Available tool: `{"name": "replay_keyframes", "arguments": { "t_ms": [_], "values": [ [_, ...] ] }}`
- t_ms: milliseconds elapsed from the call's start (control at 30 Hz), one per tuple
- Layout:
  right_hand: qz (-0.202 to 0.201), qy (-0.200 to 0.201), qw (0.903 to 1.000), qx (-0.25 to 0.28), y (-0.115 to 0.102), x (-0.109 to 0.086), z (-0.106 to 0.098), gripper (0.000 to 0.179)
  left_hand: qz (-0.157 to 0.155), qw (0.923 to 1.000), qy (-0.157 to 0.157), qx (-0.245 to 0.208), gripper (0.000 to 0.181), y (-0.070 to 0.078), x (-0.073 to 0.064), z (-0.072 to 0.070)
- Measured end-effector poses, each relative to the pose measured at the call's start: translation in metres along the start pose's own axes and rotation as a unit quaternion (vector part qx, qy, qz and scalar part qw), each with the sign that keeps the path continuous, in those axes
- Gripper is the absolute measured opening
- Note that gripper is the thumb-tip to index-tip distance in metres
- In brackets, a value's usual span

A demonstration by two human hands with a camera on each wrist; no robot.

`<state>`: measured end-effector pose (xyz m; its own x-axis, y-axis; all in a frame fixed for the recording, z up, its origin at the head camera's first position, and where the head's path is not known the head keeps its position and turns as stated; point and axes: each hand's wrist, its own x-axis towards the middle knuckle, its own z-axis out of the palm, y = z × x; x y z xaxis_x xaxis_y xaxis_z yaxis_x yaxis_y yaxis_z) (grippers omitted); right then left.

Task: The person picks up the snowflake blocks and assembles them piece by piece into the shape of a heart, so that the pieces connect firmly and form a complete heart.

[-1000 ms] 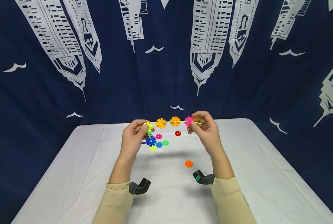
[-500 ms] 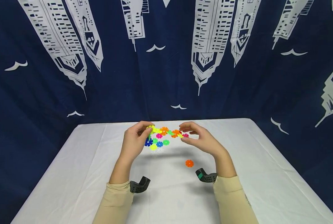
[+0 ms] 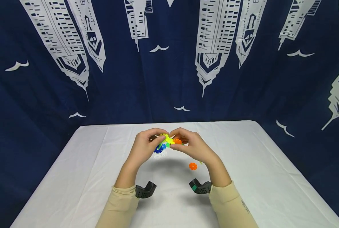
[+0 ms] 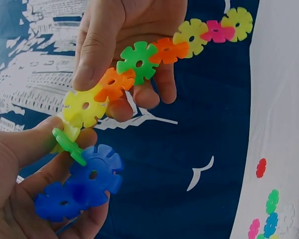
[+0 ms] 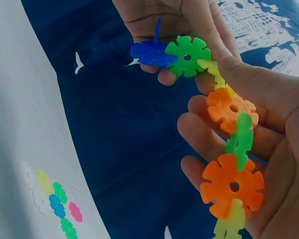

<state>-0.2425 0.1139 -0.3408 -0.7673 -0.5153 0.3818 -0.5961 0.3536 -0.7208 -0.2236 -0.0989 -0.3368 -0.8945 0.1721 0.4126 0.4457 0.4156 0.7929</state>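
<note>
A chain of interlocked plastic snowflake discs runs between both hands, held above the table. My left hand (image 3: pixel 145 145) pinches it by a yellow disc (image 4: pixel 69 130), beside a green disc (image 4: pixel 69 146) and two blue discs (image 4: pixel 96 174). Right beside it, my right hand (image 3: pixel 196 147) pinches the adjoining yellow disc (image 4: pixel 84 105) between thumb and fingers. From there the chain passes along the right palm: orange (image 5: pixel 233 109), green (image 5: pixel 240 142), orange (image 5: pixel 232 186), yellow (image 5: pixel 231 224). A pink disc (image 4: pixel 218 31) and a yellow one (image 4: pixel 237 24) form its far end.
On the white table (image 3: pixel 101 177) lie loose discs: an orange one (image 3: pixel 193 166) in front of the right hand, and a group including red (image 4: pixel 260 168), blue (image 5: pixel 57 205), pink (image 5: pixel 75 211) and clear ones (image 5: pixel 41 202). A dark blue printed cloth (image 3: pixel 169 79) hangs behind.
My right hand has let go of the pink disc near the chain's right end and moved left to a yellow disc beside my left hand. The left hand has shifted slightly right.
</note>
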Motion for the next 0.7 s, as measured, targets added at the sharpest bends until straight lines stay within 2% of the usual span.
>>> {"name": "replay_keyframes", "arguments": {
  "t_ms": [133, 333, 533, 700],
  "values": [
    [0.012, 0.008, 0.9995, 0.029, 0.0011, 0.0004, -0.0018, 0.032, -0.002, 0.9998, 0.008, -0.016, 0.019, -0.0008, 0.0006, -0.0007],
    [0.024, 0.052, 0.9957, 0.074, 0.0023, 0.0006, -0.0050, 0.035, -0.034, 0.9943, 0.026, -0.097, 0.024, -0.0031, 0.0024, -0.0046],
    [0.014, 0.086, 0.9887, 0.122, 0.0040, 0.0007, -0.0060, 0.034, -0.060, 0.9818, -0.002, -0.180, 0.033, -0.0056, 0.0028, -0.0072],
    [0.024, 0.106, 0.9826, 0.150, 0.0051, 0.0002, -0.0064, 0.031, -0.073, 0.9716, -0.021, -0.224, 0.039, -0.0085, 0.0040, -0.0081]
  ]
}}
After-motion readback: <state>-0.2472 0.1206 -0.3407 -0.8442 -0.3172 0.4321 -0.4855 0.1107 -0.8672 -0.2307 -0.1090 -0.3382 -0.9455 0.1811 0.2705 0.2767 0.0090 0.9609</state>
